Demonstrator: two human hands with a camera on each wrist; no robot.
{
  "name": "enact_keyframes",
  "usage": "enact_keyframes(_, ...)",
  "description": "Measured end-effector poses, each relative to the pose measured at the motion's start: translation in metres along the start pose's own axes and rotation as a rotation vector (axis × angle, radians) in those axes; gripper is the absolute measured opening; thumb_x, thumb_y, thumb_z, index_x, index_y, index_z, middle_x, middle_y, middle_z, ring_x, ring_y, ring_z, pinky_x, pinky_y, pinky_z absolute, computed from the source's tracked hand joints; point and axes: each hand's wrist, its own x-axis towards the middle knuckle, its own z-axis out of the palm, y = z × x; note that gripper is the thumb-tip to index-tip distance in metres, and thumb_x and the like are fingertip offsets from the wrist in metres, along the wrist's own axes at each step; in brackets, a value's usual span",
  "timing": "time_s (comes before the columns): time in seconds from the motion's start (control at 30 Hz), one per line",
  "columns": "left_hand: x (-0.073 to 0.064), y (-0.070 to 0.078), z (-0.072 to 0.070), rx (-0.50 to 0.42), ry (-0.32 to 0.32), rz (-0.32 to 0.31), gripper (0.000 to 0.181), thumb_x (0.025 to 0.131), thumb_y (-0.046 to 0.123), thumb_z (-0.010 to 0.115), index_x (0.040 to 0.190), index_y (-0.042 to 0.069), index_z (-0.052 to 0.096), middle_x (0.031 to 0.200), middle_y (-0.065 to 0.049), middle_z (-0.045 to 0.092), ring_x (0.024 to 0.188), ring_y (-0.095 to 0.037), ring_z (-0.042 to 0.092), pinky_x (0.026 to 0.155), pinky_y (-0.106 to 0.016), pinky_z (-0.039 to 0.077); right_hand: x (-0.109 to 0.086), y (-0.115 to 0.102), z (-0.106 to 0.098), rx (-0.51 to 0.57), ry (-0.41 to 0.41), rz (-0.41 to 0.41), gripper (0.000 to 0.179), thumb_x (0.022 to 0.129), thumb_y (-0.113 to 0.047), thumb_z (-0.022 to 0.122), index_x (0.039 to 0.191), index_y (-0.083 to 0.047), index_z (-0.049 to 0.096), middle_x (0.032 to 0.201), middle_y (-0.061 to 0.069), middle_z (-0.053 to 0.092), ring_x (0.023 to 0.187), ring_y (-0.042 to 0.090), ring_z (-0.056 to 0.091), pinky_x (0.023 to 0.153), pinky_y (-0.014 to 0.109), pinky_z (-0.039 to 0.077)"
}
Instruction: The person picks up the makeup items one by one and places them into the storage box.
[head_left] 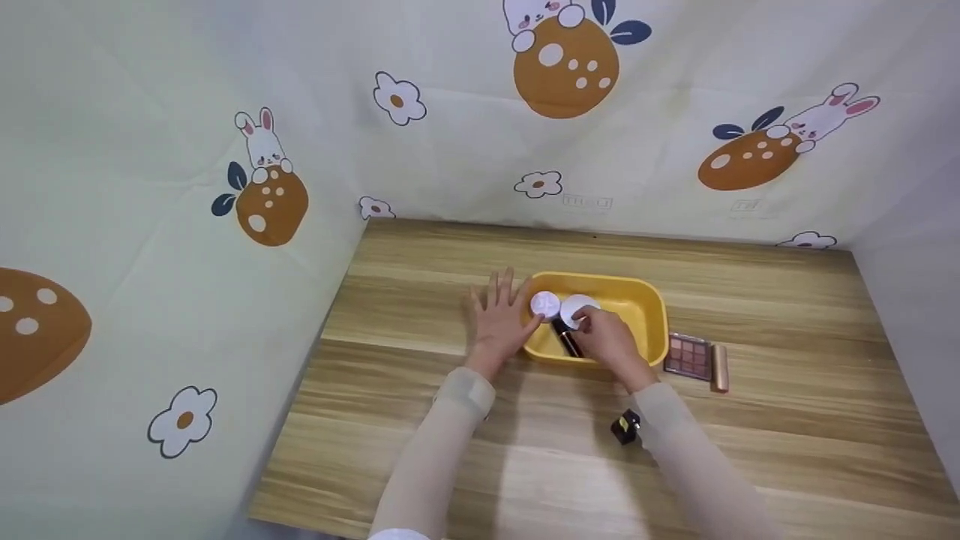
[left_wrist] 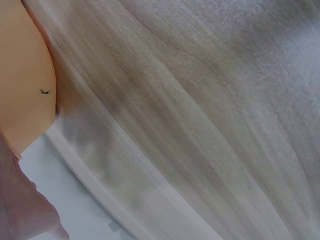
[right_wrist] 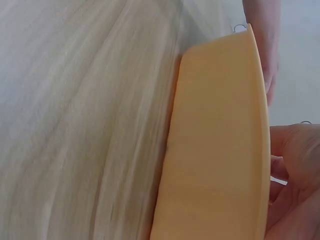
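A yellow plastic basin [head_left: 645, 283] sits on the wooden table, its side wall [right_wrist: 215, 140] filling the middle of the right wrist view. My left hand [head_left: 499, 319] is at the basin's left end, fingers spread and thumb over the rim. Reaching over the near rim, my right hand [head_left: 609, 337] pinches the edge of a white round case [head_left: 576, 306] inside. Beside that case, near my left thumb, is a white round jar with a patterned lid [head_left: 545, 304]. Below them a black tube with a metallic band [head_left: 568, 339] lies slanted.
Just right of the basin lie an eyeshadow palette [head_left: 688, 356] and a rose-gold tube [head_left: 720, 367]. A small black bottle [head_left: 624, 427] is nearer, partly covered by my right sleeve. Printed cloth [head_left: 465, 165] hangs behind the table [head_left: 420, 300] and along its sides.
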Motion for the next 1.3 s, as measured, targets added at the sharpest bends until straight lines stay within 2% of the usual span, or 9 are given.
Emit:
enact_keyframes(0.33, -0.002, 0.0, -0.001, 0.009, 0.023, 0.009, 0.074, 0.097, 0.069, 0.033, 0.16, 0.037, 0.015, 0.17, -0.003, 0.007, 0.157, -0.031, 0.008, 0.12, -0.069, 0.012, -0.002, 0.005, -0.011, -0.003, -0.012, 0.008, 0.028, 0.088, -0.012, 0.071, 0.114, -0.003, 0.068, 0.095, 0.011, 0.075, 0.087, 0.027, 0.068, 0.077, 0.041, 0.052)
enact_keyframes(0.53, -0.003, 0.0, -0.003, -0.034, 0.05, 0.022, 0.073, 0.097, 0.067, 0.038, 0.16, 0.035, 0.019, 0.17, -0.005, 0.012, 0.157, -0.032, 0.01, 0.12, -0.069, 0.011, -0.005, 0.006, -0.016, 0.008, -0.009, 0.023, 0.027, 0.089, -0.013, 0.072, 0.113, -0.003, 0.068, 0.095, 0.011, 0.074, 0.085, 0.025, 0.068, 0.075, 0.039, 0.051)
enact_keyframes(0.9, -0.003, 0.0, -0.004, -0.022, 0.01, 0.012, 0.073, 0.098, 0.068, 0.033, 0.16, 0.036, 0.013, 0.17, -0.003, 0.002, 0.157, -0.031, 0.005, 0.12, -0.069, 0.009, -0.015, 0.009, -0.028, 0.064, -0.002, -0.019, 0.028, 0.09, -0.011, 0.071, 0.114, 0.002, 0.068, 0.101, 0.019, 0.073, 0.09, 0.031, 0.07, 0.082, 0.044, 0.057)
enact_keyframes(1.13, -0.002, 0.0, -0.005, -0.032, 0.042, 0.015, 0.073, 0.097, 0.067, 0.036, 0.16, 0.034, 0.017, 0.17, -0.004, 0.009, 0.156, -0.032, 0.012, 0.12, -0.068, 0.012, -0.021, 0.016, -0.041, 0.072, -0.005, -0.001, 0.03, 0.092, -0.01, 0.068, 0.119, 0.003, 0.066, 0.108, 0.021, 0.07, 0.099, 0.038, 0.071, 0.085, 0.047, 0.058)
enact_keyframes(1.3, -0.003, 0.0, -0.005, -0.041, 0.033, 0.015, 0.074, 0.097, 0.067, 0.036, 0.16, 0.033, 0.018, 0.17, -0.006, 0.009, 0.156, -0.033, 0.011, 0.12, -0.068, 0.011, -0.027, 0.022, -0.051, 0.075, -0.002, 0.022, 0.032, 0.093, -0.012, 0.067, 0.121, 0.002, 0.064, 0.112, 0.021, 0.069, 0.103, 0.039, 0.069, 0.087, 0.048, 0.057)
